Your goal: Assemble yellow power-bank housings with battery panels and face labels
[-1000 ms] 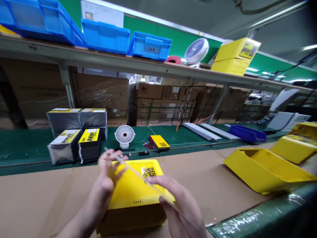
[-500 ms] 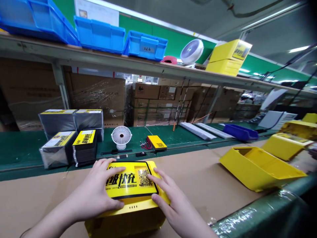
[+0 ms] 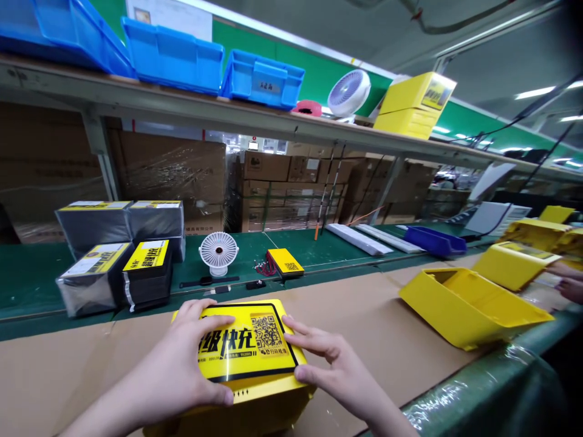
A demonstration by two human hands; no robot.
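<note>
In front of me is a yellow plastic case point(image 3: 268, 388), its top fitted with a black-bordered yellow label panel point(image 3: 237, 364) with large black characters and a QR code. My left hand point(image 3: 182, 355) spans the left part of the top, thumb along the front edge by the small vent slots, fingers towards the back edge. My right hand point(image 3: 330, 364) holds the right edge, its thumb at the front right corner and fingertips beside the QR code. The left end of the panel is hidden under my left hand.
Cardboard point(image 3: 359, 321) covers the bench. An open yellow shell point(image 3: 455, 328) lies right, with more yellow cases point(image 3: 507, 267) and another person's hand point(image 3: 571, 285) beyond. Boxed stacks point(image 3: 146, 273), a small white fan point(image 3: 218, 252) and a yellow-topped pack point(image 3: 286, 261) with red wires stand behind.
My right hand has slid slightly right and off the QR code, which now shows fully. The left hand stays on the case. Another person's hand has come into view at far right.
</note>
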